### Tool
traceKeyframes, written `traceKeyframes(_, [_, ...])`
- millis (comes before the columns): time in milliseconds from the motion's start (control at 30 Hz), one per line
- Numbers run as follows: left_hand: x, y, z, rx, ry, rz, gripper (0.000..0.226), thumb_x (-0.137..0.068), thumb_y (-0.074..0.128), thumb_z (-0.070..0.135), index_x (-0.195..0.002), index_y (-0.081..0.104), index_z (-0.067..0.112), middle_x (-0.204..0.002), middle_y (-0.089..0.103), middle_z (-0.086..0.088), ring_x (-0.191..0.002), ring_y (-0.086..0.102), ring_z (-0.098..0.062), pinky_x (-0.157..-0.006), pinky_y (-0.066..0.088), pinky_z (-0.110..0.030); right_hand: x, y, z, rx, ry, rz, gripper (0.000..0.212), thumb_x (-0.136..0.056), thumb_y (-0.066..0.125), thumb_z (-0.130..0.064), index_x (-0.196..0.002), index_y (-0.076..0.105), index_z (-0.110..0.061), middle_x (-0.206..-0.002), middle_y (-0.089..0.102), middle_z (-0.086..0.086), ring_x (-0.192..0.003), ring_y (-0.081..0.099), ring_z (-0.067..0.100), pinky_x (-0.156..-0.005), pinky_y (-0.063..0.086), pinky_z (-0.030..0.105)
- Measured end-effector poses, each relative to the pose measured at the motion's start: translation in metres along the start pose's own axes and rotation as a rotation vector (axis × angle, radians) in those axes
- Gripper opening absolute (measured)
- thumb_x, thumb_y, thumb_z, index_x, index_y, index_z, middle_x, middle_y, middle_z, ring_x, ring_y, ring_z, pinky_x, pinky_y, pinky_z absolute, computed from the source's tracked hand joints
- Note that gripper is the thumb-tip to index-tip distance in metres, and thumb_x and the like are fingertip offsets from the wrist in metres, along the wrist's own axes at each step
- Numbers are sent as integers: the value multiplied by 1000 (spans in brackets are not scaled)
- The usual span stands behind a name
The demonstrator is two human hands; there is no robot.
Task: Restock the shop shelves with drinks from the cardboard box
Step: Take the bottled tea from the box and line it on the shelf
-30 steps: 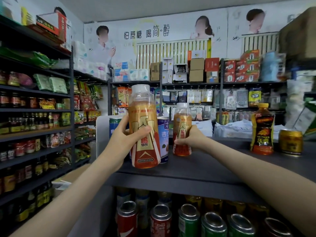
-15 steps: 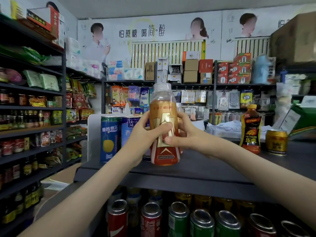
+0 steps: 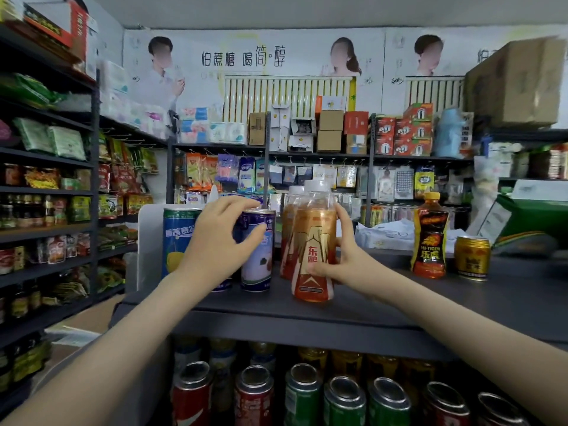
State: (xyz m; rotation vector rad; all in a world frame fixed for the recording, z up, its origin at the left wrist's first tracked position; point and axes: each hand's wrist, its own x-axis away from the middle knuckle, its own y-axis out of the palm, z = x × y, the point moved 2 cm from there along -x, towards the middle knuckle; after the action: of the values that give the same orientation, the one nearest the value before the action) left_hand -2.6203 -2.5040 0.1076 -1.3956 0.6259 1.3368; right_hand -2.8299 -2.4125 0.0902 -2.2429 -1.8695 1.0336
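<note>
Head view: right hand (image 3: 347,263) grips bottle (image 3: 313,238), left hand (image 3: 215,245) grips can (image 3: 257,264).

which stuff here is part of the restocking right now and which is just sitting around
In the job: right hand holding the front orange bottle; second orange bottle behind it; left hand gripping the purple can; dark shelf.
Just there: hi-tiger bottle; gold can; blue can; cans below.

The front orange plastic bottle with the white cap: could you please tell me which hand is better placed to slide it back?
Right, probably. The right hand grips the front white-capped orange plastic bottle, while the left hand holds the purple-and-white metal can beside it.
</note>
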Motion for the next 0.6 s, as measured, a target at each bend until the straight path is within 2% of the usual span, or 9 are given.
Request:
traceKeyframes(67, [5, 4, -9, -192, 45, 6, 57, -81, 48, 52, -129, 56, 22, -130, 54, -5, -123, 45, -26, -106, 33, -47, -9, 2, 3, 40, 18, -8, 115, -84, 68, 0, -144, -22, -42, -128, 51, -4, -102, 61, 6, -79, 53, 21])
traceKeyframes(100, [6, 7, -11, -268, 54, -25, 64, -80, 44, 57, -135, 51, 25, -137, 48, -7, -130, 39, -28, -108, 26, -52, -14, 5, 3, 57, 23, -16, 116, -85, 68, -1, -143, -24, -41, -136, 46, -1, -109, 58, 8, -83, 51, 23])
traceKeyframes(133, [7, 10, -11, -322, 48, -77, 69, -79, 42, 61, -141, 43, 30, -145, 41, -6, -136, 30, -28, -111, 17, -53, -19, 8, 3, 73, 25, -24, 117, -85, 68, -1, -142, -27, -40, -142, 41, 2, -115, 54, 12, -85, 50, 24])
traceKeyframes(200, [6, 15, -11, -368, 24, -192, 73, -81, 41, 65, -147, 27, 39, -156, 23, 0, -145, 9, -22, -114, 0, -50, -27, 14, 4, 85, 19, -31, 120, -85, 67, 0, -140, -32, -39, -150, 32, 1, -121, 49, 13, -80, 51, 15])
traceKeyframes(300, [1, 22, -14, -421, 6, -301, 73, -89, 48, 61, -149, 11, 43, -159, 9, 6, -147, -5, -17, -113, -10, -48, -33, 20, 8, 102, 11, -13, 119, -86, 66, 0, -136, -35, -40, -144, 33, -4, -116, 48, 6, -77, 48, 7])
traceKeyframes(367, [-2, 23, -16, -452, 14, -318, 73, -90, 48, 59, -150, 9, 42, -158, 12, 7, -147, -4, -16, -113, -10, -49, -33, 21, 11, 168, 25, -9, 118, -88, 66, -8, -134, -38, -40, -136, 41, -5, -112, 51, 5, -89, 47, 16])
traceKeyframes(467, [-2, 24, -19, -462, 43, -313, 75, -89, 50, 56, -150, 12, 37, -154, 22, 7, -145, 6, -18, -114, -5, -50, -32, 23, 12, 291, 39, 35, 117, -90, 66, -17, -135, -41, -36, -138, 50, 2, -114, 55, 13, -102, 43, 33])
traceKeyframes(600, [-3, 26, -23, -455, 115, -229, 74, -83, 63, 50, -146, 31, 30, -143, 39, 2, -138, 27, -22, -111, 7, -52, -33, 24, 11, 310, 65, 39, 115, -91, 64, -17, -136, -40, -36, -136, 52, 2, -112, 56, 14, -100, 44, 32])
